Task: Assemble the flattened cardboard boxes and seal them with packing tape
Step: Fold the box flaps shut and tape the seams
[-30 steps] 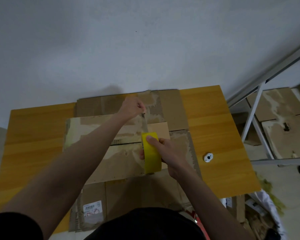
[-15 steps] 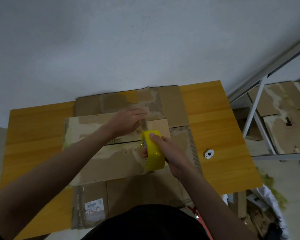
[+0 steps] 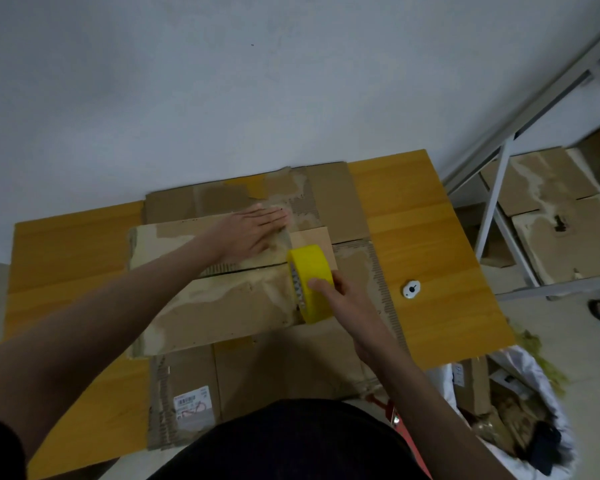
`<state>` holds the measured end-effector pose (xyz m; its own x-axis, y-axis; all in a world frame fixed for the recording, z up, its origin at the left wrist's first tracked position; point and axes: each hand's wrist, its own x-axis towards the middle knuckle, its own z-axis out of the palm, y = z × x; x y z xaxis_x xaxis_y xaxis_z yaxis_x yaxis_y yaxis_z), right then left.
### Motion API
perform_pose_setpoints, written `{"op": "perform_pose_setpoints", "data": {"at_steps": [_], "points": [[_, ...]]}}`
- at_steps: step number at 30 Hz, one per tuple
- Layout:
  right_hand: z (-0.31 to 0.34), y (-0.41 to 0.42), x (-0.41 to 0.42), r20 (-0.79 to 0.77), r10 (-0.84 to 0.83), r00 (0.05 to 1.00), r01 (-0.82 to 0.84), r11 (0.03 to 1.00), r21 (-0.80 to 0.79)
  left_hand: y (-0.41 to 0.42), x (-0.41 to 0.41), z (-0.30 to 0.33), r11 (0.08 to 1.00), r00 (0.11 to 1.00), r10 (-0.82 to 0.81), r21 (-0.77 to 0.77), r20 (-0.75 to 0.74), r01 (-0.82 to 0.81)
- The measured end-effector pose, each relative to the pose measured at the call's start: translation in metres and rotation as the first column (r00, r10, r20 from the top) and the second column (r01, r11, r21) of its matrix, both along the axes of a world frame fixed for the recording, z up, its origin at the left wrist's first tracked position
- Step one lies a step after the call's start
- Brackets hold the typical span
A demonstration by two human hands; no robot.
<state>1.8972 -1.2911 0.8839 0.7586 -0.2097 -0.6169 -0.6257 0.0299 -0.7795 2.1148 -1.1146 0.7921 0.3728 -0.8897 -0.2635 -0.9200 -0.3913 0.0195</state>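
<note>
I'm taping the seam: my left hand (image 3: pixel 253 233) presses flat on the box (image 3: pixel 215 306), right hand (image 3: pixel 343 299) grips the tape roll (image 3: pixel 310 282); next, pull it toward me.

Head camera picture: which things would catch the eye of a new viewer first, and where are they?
The yellow tape roll stands out at the centre, gripped by the right hand over the cardboard box. The left hand lies flat on the box's far flap. A small white disc rests on the orange table, to the right.
</note>
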Motion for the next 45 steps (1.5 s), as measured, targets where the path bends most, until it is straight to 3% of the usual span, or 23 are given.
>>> {"op": "perform_pose_setpoints", "data": {"at_steps": [4, 14, 23, 29, 33, 39, 45], "points": [[-0.002, 0.003, -0.024, 0.042, -0.052, 0.998, 0.056, 0.994, -0.097, -0.002, -0.005, 0.002, 0.999, 0.999, -0.008, 0.035, 0.05, 0.007], [-0.009, 0.019, -0.027, -0.015, -0.1, 0.995, 0.098, 0.993, -0.072, 0.002, -0.025, 0.011, 0.992, 0.985, -0.062, 0.12, 0.16, 0.043], [-0.005, 0.017, -0.029, -0.042, -0.141, 0.989, 0.139, 0.989, -0.048, 0.004, -0.07, 0.008, 0.987, 0.99, -0.143, 0.067, -0.02, 0.144], [-0.004, 0.016, -0.029, -0.035, -0.077, 0.996, 0.075, 0.996, -0.055, 0.005, -0.065, 0.006, 0.987, 0.991, -0.134, 0.085, 0.0, 0.134], [-0.008, 0.016, -0.056, -0.091, -0.122, 0.988, 0.113, 0.989, -0.092, 0.007, -0.062, 0.005, 0.992, 0.993, -0.116, 0.053, -0.005, 0.116], [-0.014, 0.021, -0.075, -0.118, -0.162, 0.98, 0.144, 0.979, -0.142, 0.001, -0.075, 0.002, 0.988, 0.994, -0.083, 0.14, 0.066, 0.073], [-0.016, 0.028, -0.079, -0.099, -0.151, 0.983, 0.137, 0.98, -0.142, 0.01, -0.108, -0.008, 0.996, 0.994, -0.09, 0.002, 0.055, 0.09]]}}
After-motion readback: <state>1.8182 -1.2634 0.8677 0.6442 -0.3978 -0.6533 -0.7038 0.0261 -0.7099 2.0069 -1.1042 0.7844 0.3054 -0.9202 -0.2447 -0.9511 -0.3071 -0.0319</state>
